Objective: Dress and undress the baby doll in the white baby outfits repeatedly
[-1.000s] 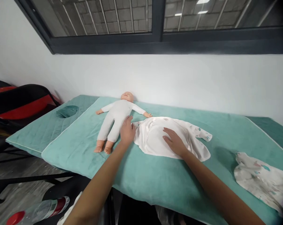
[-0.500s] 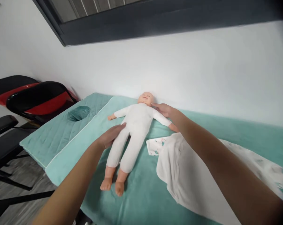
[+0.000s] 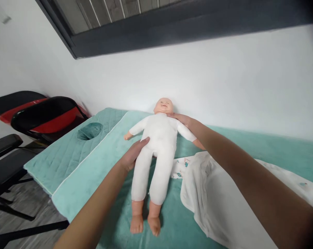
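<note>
A baby doll (image 3: 160, 133) with a white cloth body and bare plastic head, hands and feet lies on its back on a teal bed cover (image 3: 114, 141). My left hand (image 3: 134, 152) grips the doll at its hip, thumb on top and the other fingers hidden beneath. Up by the doll's neck and shoulder, my right hand (image 3: 182, 119) holds it, its fingertips partly out of sight. Under my right forearm, a white baby garment (image 3: 221, 193) with small printed figures is spread beside the doll.
A quilted teal section with a round face hole (image 3: 90, 131) forms the bed's left end. Black and red folding chairs (image 3: 52, 117) stand left of it. Behind the bed rises a white wall (image 3: 198, 79) with a dark-framed window (image 3: 146, 33).
The doll has turned a little, its legs swinging right so that it lies straighter. My left hand has moved right along with its hip; my right hand stays at the shoulder.
</note>
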{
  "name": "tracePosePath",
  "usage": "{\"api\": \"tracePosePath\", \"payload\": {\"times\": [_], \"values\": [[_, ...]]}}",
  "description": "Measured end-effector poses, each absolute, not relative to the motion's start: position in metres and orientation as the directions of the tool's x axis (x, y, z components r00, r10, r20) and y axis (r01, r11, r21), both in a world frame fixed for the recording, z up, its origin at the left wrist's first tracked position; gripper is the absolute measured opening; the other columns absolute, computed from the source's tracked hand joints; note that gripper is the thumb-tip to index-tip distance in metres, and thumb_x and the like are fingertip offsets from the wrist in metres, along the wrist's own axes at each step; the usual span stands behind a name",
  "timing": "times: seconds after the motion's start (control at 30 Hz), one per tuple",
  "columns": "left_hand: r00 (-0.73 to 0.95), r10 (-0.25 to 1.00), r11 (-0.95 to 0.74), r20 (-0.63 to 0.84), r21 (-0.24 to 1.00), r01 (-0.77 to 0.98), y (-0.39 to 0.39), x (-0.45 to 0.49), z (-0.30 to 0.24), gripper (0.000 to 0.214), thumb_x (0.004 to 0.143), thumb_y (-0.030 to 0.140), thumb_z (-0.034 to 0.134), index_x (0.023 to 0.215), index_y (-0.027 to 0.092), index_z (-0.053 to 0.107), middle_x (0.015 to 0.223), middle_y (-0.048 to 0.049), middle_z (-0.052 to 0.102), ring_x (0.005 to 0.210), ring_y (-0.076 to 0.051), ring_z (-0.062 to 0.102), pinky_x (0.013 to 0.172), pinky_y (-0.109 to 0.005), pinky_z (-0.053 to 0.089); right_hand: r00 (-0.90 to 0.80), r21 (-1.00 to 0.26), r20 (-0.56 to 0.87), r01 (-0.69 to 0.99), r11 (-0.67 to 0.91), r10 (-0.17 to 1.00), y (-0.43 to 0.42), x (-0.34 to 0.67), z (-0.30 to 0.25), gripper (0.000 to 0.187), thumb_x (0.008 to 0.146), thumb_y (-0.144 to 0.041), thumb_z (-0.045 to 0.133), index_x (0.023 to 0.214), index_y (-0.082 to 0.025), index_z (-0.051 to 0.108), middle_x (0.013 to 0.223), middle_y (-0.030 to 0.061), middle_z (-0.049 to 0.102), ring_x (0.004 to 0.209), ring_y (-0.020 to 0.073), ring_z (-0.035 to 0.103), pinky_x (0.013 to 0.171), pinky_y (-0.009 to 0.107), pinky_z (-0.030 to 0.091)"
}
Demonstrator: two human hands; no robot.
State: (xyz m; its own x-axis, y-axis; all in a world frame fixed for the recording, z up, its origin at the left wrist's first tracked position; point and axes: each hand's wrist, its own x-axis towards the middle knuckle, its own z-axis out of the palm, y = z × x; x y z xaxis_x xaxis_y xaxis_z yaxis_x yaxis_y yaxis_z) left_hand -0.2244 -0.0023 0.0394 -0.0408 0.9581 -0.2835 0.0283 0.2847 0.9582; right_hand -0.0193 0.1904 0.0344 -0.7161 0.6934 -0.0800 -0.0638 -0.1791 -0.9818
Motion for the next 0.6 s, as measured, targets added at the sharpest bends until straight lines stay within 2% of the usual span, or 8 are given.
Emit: {"api": "tracePosePath", "payload": {"times": [0.07, 0.13, 0.3, 0.43, 0.6], "values": [[0.017, 0.969, 0.247, -0.247, 0.968, -0.04, -0.013, -0.213, 0.056, 0.063, 0.085, 0.062, 0.057, 0.122, 0.011, 0.062, 0.097, -0.0137, 0.074, 0.096, -0.034, 0.069, 0.085, -0.049, 0.057, -0.76, -0.968, 0.002, -0.166, -0.191, 0.65, 0.186, -0.015, 0.059, 0.042, 0.097, -0.029, 0.054, 0.133, -0.007, 0.056, 0.126, 0.0119, 0.068, 0.114, 0.0201, 0.065, 0.105, 0.037, 0.048], [0.056, 0.972, 0.231, -0.226, 0.969, -0.093, -0.028, -0.199, 0.073, 0.063, 0.085, 0.058, 0.06, 0.125, 0.009, 0.06, 0.099, -0.0143, 0.074, 0.097, -0.034, 0.069, 0.084, -0.048, 0.057, -0.734, -0.967, 0.054, -0.207, -0.147, 0.677, 0.176, -0.001, 0.083, 0.045, 0.095, -0.023, 0.056, 0.136, -0.005, 0.051, 0.129, 0.0126, 0.066, 0.118, 0.0197, 0.064, 0.106, 0.037, 0.047], [0.158, 0.973, 0.191, -0.166, 0.969, -0.154, -0.08, -0.139, 0.086, 0.066, 0.085, 0.056, 0.06, 0.138, 0.017, 0.051, 0.124, -0.0155, 0.068, 0.108, -0.035, 0.067, 0.092, -0.048, 0.056, -0.651, -0.996, 0.067, -0.09, 0.011, 0.756, 0.123, 0.065, 0.118, 0.055, 0.088, -0.029, 0.067, 0.137, -0.01, 0.053, 0.136, 0.0125, 0.063, 0.128, 0.0241, 0.058, 0.114, 0.042, 0.041], [0.244, 0.954, 0.22, -0.177, 0.962, -0.161, -0.121, -0.073, 0.059, 0.075, 0.081, 0.06, 0.061, 0.144, 0.023, 0.046, 0.138, -0.0176, 0.06, 0.118, -0.038, 0.063, 0.103, -0.05, 0.052, -0.633, -0.994, -0.051, 0.105, 0.021, 0.773, 0.07, 0.138, 0.102, 0.061, 0.092, -0.039, 0.059, 0.146, -0.013, 0.046, 0.145, 0.0134, 0.055, 0.132, 0.025, 0.056, 0.116, 0.046, 0.04], [0.339, 0.905, 0.314, -0.257, 0.941, -0.127, -0.15, 0.004, 0.024, 0.078, 0.076, 0.066, 0.06, 0.143, 0.027, 0.05, 0.141, -0.0167, 0.058, 0.128, -0.041, 0.057, 0.105, -0.052, 0.05, -0.613, -0.952, -0.276, 0.279, -0.124, 0.74, 0.023, 0.238, 0.067, 0.056, 0.095, -0.038, 0.052, 0.147, -0.016, 0.045, 0.147, 0.0131, 0.054, 0.128, 0.0248, 0.059, 0.109, 0.044, 0.047]]}}
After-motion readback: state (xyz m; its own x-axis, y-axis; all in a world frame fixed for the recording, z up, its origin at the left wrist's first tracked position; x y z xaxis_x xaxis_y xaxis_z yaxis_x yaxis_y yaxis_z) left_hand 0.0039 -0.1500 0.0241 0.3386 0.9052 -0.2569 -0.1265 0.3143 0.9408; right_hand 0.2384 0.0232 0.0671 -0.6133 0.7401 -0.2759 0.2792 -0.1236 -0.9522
